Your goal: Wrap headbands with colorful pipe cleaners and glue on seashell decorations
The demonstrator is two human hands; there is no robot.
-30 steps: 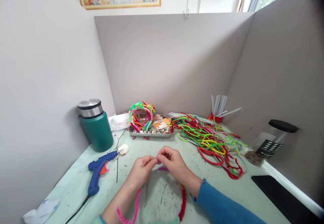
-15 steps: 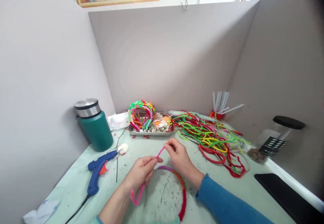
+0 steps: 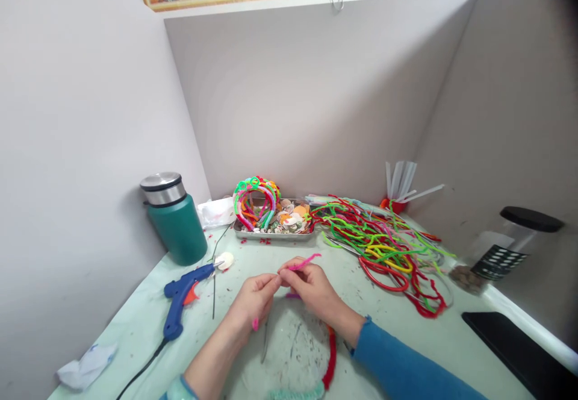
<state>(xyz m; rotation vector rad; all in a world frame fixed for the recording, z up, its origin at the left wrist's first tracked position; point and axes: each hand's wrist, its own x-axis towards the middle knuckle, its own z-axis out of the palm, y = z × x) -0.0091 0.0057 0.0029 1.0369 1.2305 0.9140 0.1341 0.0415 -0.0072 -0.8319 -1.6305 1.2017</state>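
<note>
My left hand (image 3: 256, 297) and my right hand (image 3: 307, 284) meet fingertip to fingertip above the middle of the table, both closed on a pink pipe cleaner (image 3: 307, 261). One end of it sticks out past my right fingers; a short bit shows below my left palm. Under my hands is a curved headband wrapped in red, orange, purple and pale teal pipe cleaner (image 3: 331, 358), its upper part partly hidden by my right hand. A thin bare end of the band (image 3: 265, 341) shows beside my left wrist.
A blue glue gun (image 3: 179, 300) lies left, its nozzle at a white disc (image 3: 224, 260). Behind it stands a green bottle (image 3: 177, 228). A metal tray (image 3: 275, 235) holds shells and wrapped headbands. Loose pipe cleaners (image 3: 383, 249), scissors, a jar (image 3: 506, 249) and a black slab (image 3: 515, 349) lie right.
My hands have come together at the fingertips. The pink pipe cleaner's end now points up right beyond my right hand, and its loop below my left hand has shrunk. The view has shifted slightly.
</note>
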